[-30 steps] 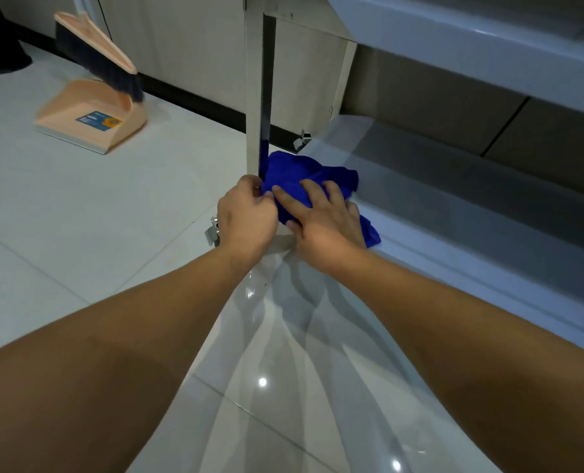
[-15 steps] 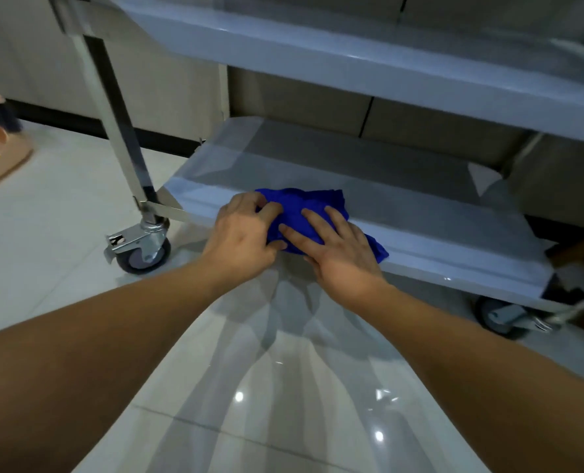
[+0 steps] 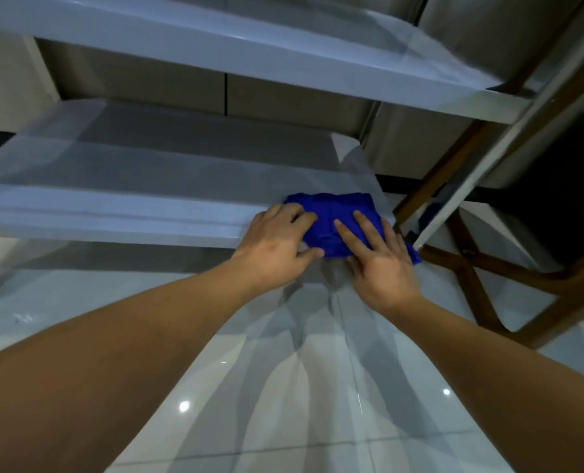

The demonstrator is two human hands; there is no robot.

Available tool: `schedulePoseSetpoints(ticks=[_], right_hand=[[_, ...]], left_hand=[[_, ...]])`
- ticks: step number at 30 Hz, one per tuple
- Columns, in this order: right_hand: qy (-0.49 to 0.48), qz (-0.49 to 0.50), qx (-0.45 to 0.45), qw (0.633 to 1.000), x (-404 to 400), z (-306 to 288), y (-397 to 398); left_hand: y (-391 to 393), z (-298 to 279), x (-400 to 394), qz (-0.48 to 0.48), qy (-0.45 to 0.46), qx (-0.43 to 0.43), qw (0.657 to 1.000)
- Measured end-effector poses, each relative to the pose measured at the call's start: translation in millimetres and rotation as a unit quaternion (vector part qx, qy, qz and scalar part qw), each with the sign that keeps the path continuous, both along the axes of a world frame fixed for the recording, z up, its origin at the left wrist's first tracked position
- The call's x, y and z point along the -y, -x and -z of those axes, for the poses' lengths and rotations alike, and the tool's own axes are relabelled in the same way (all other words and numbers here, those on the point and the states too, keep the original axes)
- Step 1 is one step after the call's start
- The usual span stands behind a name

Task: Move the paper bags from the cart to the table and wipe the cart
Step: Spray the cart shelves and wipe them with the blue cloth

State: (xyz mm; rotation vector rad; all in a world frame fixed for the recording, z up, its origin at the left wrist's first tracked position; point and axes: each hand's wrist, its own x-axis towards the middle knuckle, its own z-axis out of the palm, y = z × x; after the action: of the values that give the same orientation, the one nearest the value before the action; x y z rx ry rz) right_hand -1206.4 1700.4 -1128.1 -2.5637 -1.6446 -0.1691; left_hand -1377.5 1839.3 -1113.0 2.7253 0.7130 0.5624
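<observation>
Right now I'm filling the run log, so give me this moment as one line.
step: wiping cart | left hand: flat on cloth | right hand: flat on cloth | cloth: right end of bottom shelf | bags: none in view

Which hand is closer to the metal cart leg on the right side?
Right. The right hand presses the blue cloth at the shelf's end, just beside the cart leg. The left hand rests on the cloth's far side, farther from it.
</observation>
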Motion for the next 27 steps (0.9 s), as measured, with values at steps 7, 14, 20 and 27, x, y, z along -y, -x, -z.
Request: schedulePoseSetpoints(ticks=[7,14,20,27], right_hand=[[0.061,0.118,-0.094,0.987,-40,-15,-22],[0.070,0.102,-0.146,0.982,-98,-30,-9],[0.062,0.046,-0.148,0.986,-138,-33,62],[0.065,-0.066,-0.143,0.985,-194,-32,162]], left_hand=[[1,7,-11,-0.057,0.012,-0.033,0.998],[64,-4,-50,-0.127,-0.003,-0.099,0.987],[127,-2,-76,-0.160,0.001,-0.080,0.984],[201,-2,-99,-0.212,-0.023,-0.031,0.977]])
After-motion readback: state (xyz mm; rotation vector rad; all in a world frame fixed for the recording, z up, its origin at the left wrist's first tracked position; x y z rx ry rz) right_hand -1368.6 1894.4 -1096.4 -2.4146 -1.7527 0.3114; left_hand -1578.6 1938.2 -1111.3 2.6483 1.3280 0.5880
